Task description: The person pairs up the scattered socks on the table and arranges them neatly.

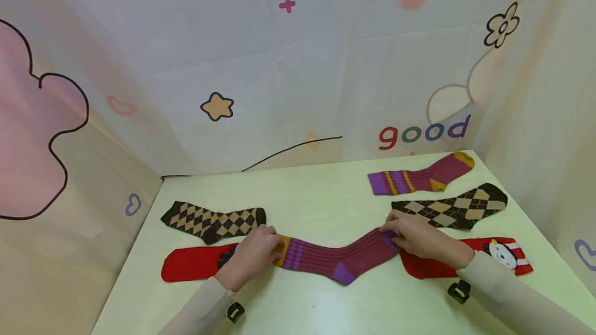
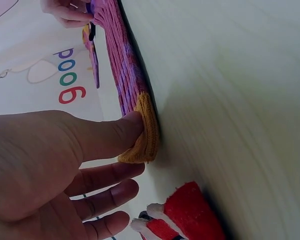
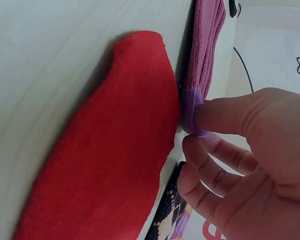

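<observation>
A maroon ribbed sock (image 1: 321, 260) with purple heel and toe and a mustard cuff stretches between both hands, over the front middle of the table. My left hand (image 1: 253, 252) pinches its mustard cuff (image 2: 149, 125) between thumb and fingers. At the other end, my right hand (image 1: 421, 237) grips the purple toe (image 3: 191, 107) with thumb and fingertips. Beneath the left hand lies a red sock (image 1: 191, 263), partly covered. Another red sock (image 1: 423, 265), with a white cartoon face on its leg, lies under the right hand and wrist.
An argyle sock (image 1: 214, 221) lies at the left, behind the red one. On the right are a second argyle sock (image 1: 458, 208) and, farther back, a maroon sock (image 1: 419, 177) with mustard heel and toe. A printed curtain (image 1: 288, 76) stands behind the table (image 1: 312, 314).
</observation>
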